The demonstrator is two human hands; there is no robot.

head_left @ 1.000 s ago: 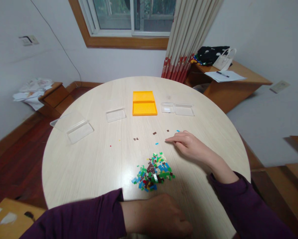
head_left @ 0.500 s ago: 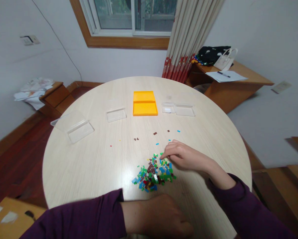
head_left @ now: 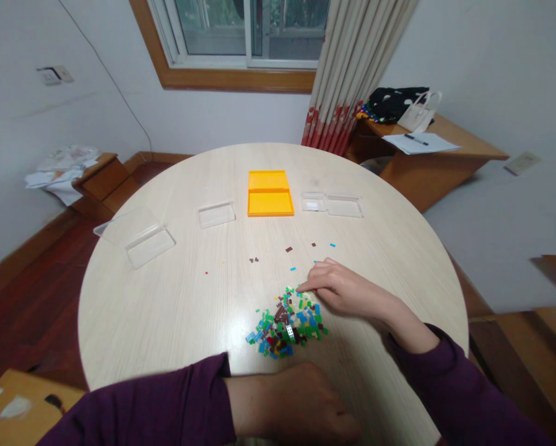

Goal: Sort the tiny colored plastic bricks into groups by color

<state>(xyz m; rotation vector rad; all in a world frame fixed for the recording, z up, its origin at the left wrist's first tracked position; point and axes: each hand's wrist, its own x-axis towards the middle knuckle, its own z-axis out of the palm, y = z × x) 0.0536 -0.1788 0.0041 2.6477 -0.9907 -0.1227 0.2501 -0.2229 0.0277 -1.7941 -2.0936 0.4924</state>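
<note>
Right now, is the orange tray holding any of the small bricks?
No: the orange tray shows only its bare orange floor, while the bricks lie in a pile nearer the right hand.

A small heap of tiny building bricks [head_left: 287,322] in green, blue, brown, red and cream lay loosely piled near the tabletop's [head_left: 166,297] front edge, a few strays scattered beyond it.

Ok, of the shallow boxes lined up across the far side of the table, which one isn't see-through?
The orange plastic box, lying open in the middle of the row. The clear plastic boxes to its left and right are transparent.
</note>
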